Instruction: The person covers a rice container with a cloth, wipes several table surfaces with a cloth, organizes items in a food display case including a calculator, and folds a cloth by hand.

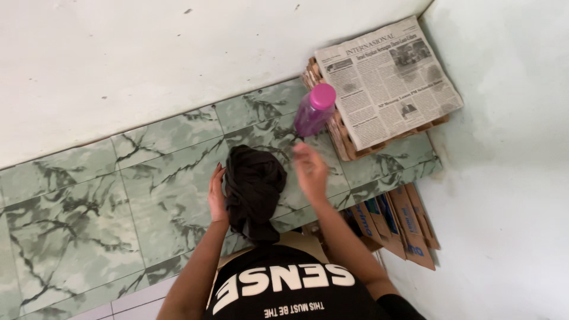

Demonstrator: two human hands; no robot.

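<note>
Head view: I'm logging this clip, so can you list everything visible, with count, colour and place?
Dark cloth: one, black, bunched on the green tiles, centre.
Bottle: one, purple with pink cap, beside the cardboard stack.
Newspaper: one, grey-white, on top of that stack.
Cardboard stack: one, brown, in the corner.
Flattened boxes: several, brown and blue, by the right wall.
Left hand: one, touching the cloth.
Right hand: one, blurred, open, between cloth and bottle.

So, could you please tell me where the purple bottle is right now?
The purple bottle is up right of centre in the head view, on the green tiles beside the newspaper, just beyond the right hand.
</note>
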